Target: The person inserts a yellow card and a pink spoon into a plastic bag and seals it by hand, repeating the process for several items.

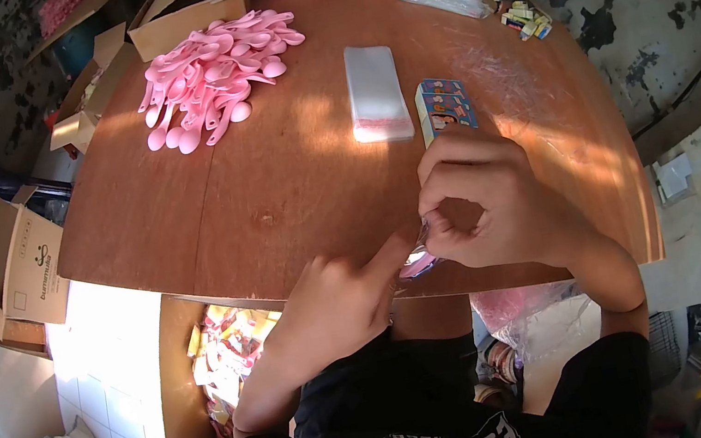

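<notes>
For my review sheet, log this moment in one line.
left hand: at shiny packet | right hand: pinching it | tabletop: pink spoons, clear sleeves, printed boxes

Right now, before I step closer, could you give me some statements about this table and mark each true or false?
1. The left hand and right hand are close together at a small shiny item. True.
2. The small blue boxes lie among the loose pink spoons. False: the small blue boxes lie beside the stack of clear bags.
3. The loose pink spoons form a pile on the table. True.
4. The sleeves are white. False: the sleeves are black.
</notes>
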A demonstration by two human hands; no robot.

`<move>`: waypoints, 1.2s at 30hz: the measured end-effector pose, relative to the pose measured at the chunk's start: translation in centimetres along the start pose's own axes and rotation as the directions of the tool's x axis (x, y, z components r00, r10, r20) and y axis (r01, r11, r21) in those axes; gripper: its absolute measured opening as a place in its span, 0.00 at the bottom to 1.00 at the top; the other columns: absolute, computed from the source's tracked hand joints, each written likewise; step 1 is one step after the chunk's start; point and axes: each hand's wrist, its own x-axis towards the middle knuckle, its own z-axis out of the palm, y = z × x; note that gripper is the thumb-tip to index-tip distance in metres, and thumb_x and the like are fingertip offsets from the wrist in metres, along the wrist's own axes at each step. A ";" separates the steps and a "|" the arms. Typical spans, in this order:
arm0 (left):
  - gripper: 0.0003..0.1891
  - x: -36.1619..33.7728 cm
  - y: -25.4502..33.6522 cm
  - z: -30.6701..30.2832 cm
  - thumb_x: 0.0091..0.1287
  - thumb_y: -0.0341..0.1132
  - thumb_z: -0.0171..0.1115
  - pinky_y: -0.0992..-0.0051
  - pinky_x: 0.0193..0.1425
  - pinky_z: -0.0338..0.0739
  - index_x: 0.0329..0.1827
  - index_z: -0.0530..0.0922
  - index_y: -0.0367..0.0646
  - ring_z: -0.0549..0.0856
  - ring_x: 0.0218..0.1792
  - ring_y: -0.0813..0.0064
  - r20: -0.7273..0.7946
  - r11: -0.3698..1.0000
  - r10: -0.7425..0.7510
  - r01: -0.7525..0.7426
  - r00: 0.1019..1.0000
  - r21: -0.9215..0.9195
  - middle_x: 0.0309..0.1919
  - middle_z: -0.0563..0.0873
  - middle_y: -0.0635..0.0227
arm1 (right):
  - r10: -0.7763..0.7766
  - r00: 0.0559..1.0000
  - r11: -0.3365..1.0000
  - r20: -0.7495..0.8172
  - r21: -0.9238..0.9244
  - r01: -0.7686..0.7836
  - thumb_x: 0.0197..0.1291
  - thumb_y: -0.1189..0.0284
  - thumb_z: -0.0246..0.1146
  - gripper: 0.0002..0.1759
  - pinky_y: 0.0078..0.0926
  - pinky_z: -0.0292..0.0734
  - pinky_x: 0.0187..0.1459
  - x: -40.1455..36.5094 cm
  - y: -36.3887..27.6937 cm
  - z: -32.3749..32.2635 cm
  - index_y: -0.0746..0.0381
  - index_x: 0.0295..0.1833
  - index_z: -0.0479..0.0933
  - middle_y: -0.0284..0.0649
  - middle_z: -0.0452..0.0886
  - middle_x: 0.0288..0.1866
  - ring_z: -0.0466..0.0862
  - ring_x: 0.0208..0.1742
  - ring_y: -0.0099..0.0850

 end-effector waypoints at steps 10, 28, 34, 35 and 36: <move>0.16 0.0 -0.6 2.0 0.77 0.28 0.48 0.73 0.47 0.82 0.64 0.72 0.35 0.90 0.43 0.65 -0.467 0.794 -0.133 -0.188 0.874 -0.578 0.44 0.88 0.52 | -0.180 0.975 0.118 -0.130 0.981 0.152 0.60 0.72 0.58 0.07 0.36 0.72 0.57 -2.0 16.5 -11.2 0.59 0.43 0.80 0.34 0.78 0.51 0.77 0.56 0.28; 0.20 3.3 0.2 3.5 0.79 0.31 0.48 0.67 0.55 0.81 0.71 0.64 0.36 0.86 0.56 0.56 -0.375 0.831 -0.143 -0.095 0.916 -0.547 0.57 0.81 0.43 | 0.357 0.931 0.746 0.078 0.576 -0.335 0.63 0.73 0.68 0.10 0.24 0.77 0.54 -2.2 2.2 -0.1 0.69 0.46 0.83 0.42 0.85 0.46 0.84 0.50 0.28; 0.42 3.1 -1.5 4.2 0.71 0.36 0.62 0.61 0.71 0.68 0.80 0.45 0.34 0.74 0.69 0.52 -0.476 0.653 0.012 -0.367 0.880 -0.662 0.67 0.73 0.40 | 0.038 0.878 0.956 -0.477 0.273 0.107 0.60 0.78 0.69 0.05 0.22 0.80 0.44 -0.3 0.8 -4.2 0.68 0.41 0.84 0.41 0.85 0.41 0.85 0.42 0.26; 0.43 3.3 -1.7 3.8 0.70 0.35 0.64 0.61 0.73 0.66 0.79 0.46 0.34 0.73 0.71 0.53 -0.523 0.722 0.042 -0.388 0.851 -0.574 0.68 0.72 0.41 | 0.042 0.873 0.956 -0.487 0.274 0.107 0.60 0.78 0.69 0.05 0.22 0.80 0.44 0.2 1.1 -4.0 0.68 0.41 0.84 0.41 0.85 0.41 0.85 0.42 0.26; 0.43 3.5 -1.8 3.6 0.68 0.33 0.65 0.61 0.74 0.64 0.79 0.47 0.34 0.71 0.72 0.54 -0.565 0.779 0.081 -0.406 0.821 -0.478 0.69 0.70 0.42 | 0.078 0.932 0.967 -0.353 0.256 0.016 0.60 0.79 0.68 0.05 0.23 0.81 0.43 0.9 1.4 -3.7 0.68 0.41 0.84 0.42 0.85 0.40 0.86 0.40 0.27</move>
